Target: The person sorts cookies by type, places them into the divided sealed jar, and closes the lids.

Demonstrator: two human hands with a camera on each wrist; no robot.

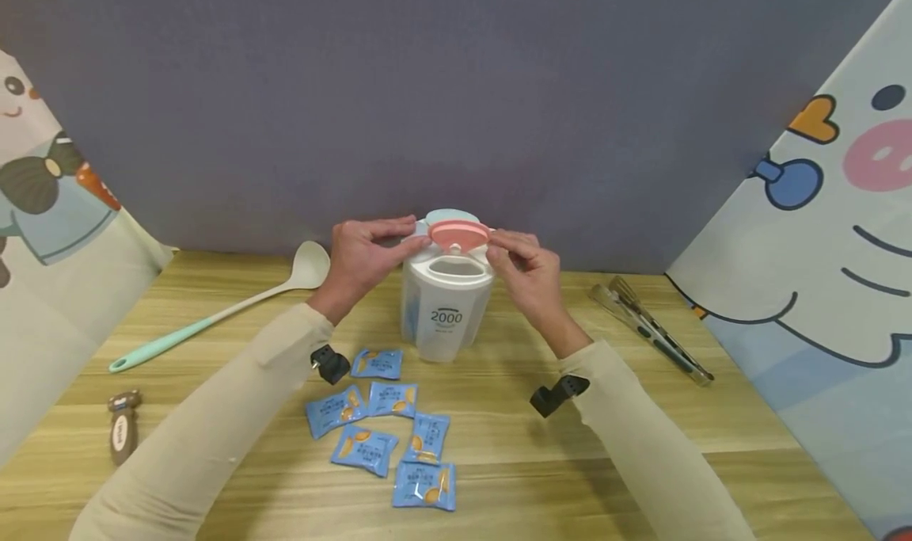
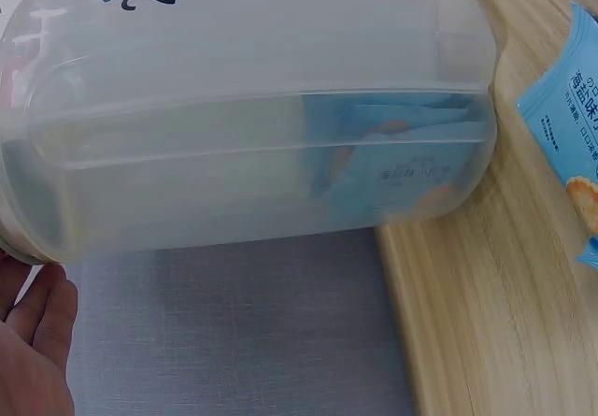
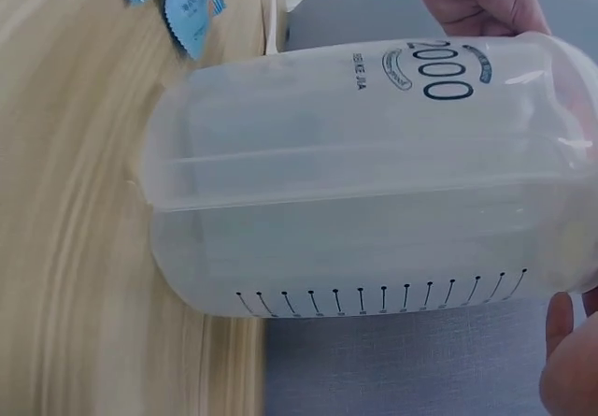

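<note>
A translucent storage canister (image 1: 447,319) with black print stands upright on the table, near its back edge. Its white lid (image 1: 456,266) has a raised pink flap (image 1: 459,235), a pale blue flap (image 1: 452,215) behind that, and an uncovered opening at the front. My left hand (image 1: 363,257) holds the lid's left side, thumb close to the pink flap. On the other side, my right hand (image 1: 527,270) grips the lid's right edge, thumb and fingers beside the pink flap. Through the wall, the left wrist view shows blue snack packets (image 2: 392,159) low inside the canister.
Several blue snack packets (image 1: 364,449) lie in front of the canister. To the left are a ladle (image 1: 235,307) with a mint handle and a small brown-handled item (image 1: 124,428). Metal tongs (image 1: 651,331) lie at right. A grey panel (image 1: 456,89) rises behind the table.
</note>
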